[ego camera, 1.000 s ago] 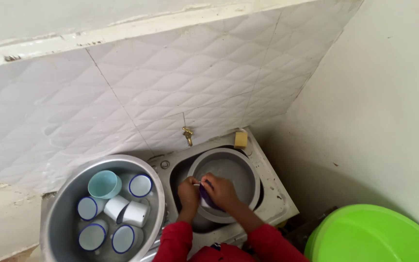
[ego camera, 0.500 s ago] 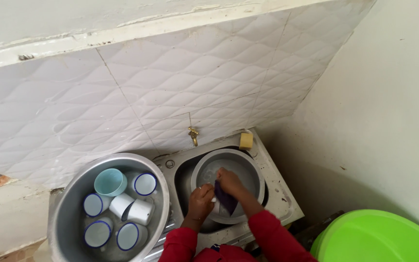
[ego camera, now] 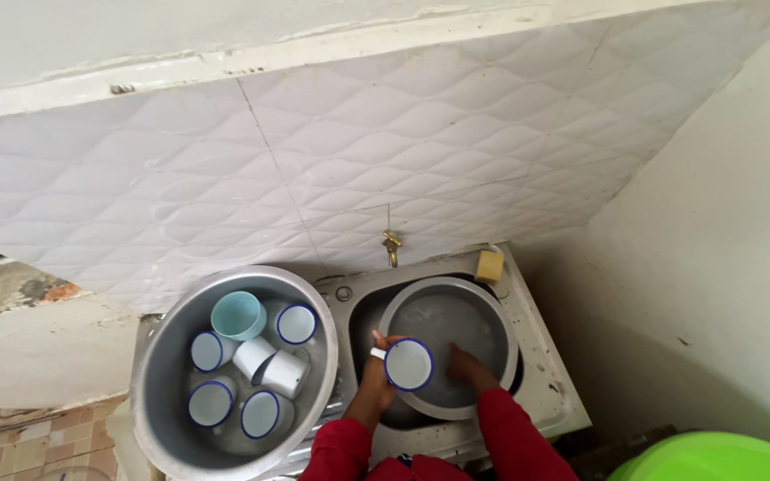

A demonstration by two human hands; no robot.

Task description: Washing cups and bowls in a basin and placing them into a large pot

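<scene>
The fingers of the left hand (ego camera: 376, 370) are closed around a white enamel mug with a blue rim (ego camera: 409, 364), which is held just below the centre of the frame with its mouth turned up toward the camera. The mug is kept over the near left edge of a round metal basin (ego camera: 492, 312) that is set in the sink (ego camera: 536, 374). The right hand (ego camera: 467, 367) is lowered inside this basin, just right of the mug; how far its fingers are closed, and whether anything is gripped in them, cannot be told, since they are blurred against the wet metal. Both forearms are covered by red sleeves (ego camera: 510, 436) that enter from the bottom edge of the frame.

Above the basin, a small brass tap (ego camera: 391, 247) is fixed to the white quilted tile wall (ego camera: 314, 169), and a yellow sponge (ego camera: 490, 264) is placed at the far right corner of the sink. To the left of the sink, in the lower left of the frame, a larger metal tub (ego camera: 158, 374) is seen; several more white mugs with blue rims (ego camera: 210, 403) and one pale teal cup (ego camera: 238, 314) are gathered in it. A green plastic basin (ego camera: 715, 459) is cut off at the lower right corner of the frame.
</scene>
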